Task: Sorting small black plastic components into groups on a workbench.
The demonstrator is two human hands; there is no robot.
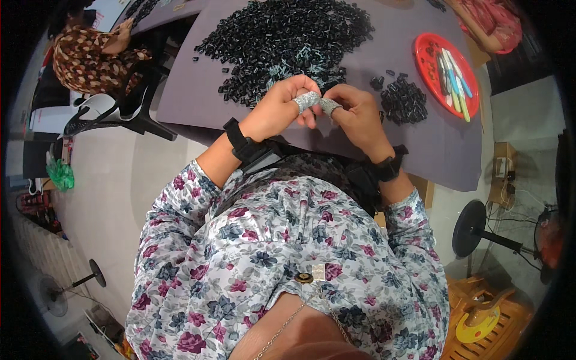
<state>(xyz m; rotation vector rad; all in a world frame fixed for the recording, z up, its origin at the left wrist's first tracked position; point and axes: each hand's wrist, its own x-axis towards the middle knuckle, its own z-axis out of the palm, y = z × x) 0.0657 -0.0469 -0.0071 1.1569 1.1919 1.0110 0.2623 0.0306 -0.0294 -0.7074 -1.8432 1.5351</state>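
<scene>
My left hand and my right hand meet over the near edge of the table, fingertips pinched close together. Grey-white wrapping covers both thumbs. Whatever sits between the fingertips is too small to make out. Just beyond my hands spreads a large heap of small black plastic pieces, with small grey pieces scattered over its near part. To the right of my right hand lies a smaller pile of black pieces.
A red round tray on the right holds several slim tools with coloured handles and small dark bits. The purple-grey tabletop carries everything. Other people sit at far left and far right. A black chair and fan flank the table.
</scene>
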